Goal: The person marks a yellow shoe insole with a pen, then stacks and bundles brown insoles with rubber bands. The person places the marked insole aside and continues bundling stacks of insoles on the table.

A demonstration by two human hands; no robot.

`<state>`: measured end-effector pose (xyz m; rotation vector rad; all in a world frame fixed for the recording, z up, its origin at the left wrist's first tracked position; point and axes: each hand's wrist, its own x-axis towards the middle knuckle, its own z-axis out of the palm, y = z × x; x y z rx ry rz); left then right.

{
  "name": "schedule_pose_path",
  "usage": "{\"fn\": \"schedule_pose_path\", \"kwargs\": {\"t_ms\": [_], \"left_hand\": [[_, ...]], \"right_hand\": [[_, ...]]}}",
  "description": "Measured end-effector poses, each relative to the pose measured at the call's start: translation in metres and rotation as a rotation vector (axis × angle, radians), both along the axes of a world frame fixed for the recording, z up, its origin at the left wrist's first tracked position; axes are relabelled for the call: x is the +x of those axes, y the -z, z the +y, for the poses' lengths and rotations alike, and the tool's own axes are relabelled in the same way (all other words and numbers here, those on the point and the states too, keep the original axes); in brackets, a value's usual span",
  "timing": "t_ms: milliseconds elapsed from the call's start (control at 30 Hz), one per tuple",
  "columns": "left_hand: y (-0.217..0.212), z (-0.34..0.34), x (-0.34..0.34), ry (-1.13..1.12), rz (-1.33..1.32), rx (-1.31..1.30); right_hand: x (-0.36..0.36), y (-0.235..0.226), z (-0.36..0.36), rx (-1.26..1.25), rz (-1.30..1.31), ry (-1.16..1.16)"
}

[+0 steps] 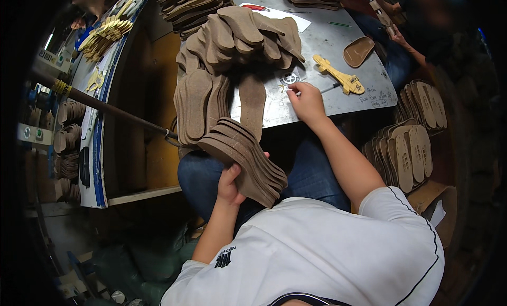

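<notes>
My left hand (230, 184) is closed around a fanned stack of brown insoles (248, 158), held over my lap. My right hand (307, 102) is at the table's near edge with thumb and fingers pinched together; what they hold is too small to make out. A round black-and-white printed mark (290, 78) lies just beyond those fingertips. Beside the hand is a thin dark, pen-like stick (331, 87); I cannot tell whether the hand touches it. A single brown insole (252, 102) lies flat left of the hand, next to a layered row of insoles (193, 102).
A large heap of insoles (232, 36) covers the table's left part. Yellow templates (340, 76) and a loose brown sole piece (358, 52) lie at right on the metal table (322, 42). Stacked soles (406, 153) stand right; a metal rod (111, 108) crosses left. Another person's hand (396, 35) works far right.
</notes>
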<state>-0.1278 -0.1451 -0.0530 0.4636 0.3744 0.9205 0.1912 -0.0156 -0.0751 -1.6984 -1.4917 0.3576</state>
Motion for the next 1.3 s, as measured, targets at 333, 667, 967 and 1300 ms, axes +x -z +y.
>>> {"fn": "schedule_pose_path", "kwargs": {"t_ms": [333, 667, 967, 1300], "left_hand": [[-0.03, 0.015, 0.027, -0.063, 0.207, -0.138], [-0.051, 0.027, 0.056, -0.174, 0.423, -0.134], [-0.061, 0.018, 0.072, -0.302, 0.496, -0.041], [-0.056, 0.025, 0.066, -0.303, 0.49, -0.058]], "right_hand": [[-0.024, -0.003, 0.03, -0.075, -0.07, 0.037], [-0.053, -0.121, -0.083, -0.294, 0.828, -0.571], [-0.072, -0.133, -0.096, 0.218, -0.151, -0.399], [-0.073, -0.129, -0.104, 0.285, -0.199, -0.443]]}}
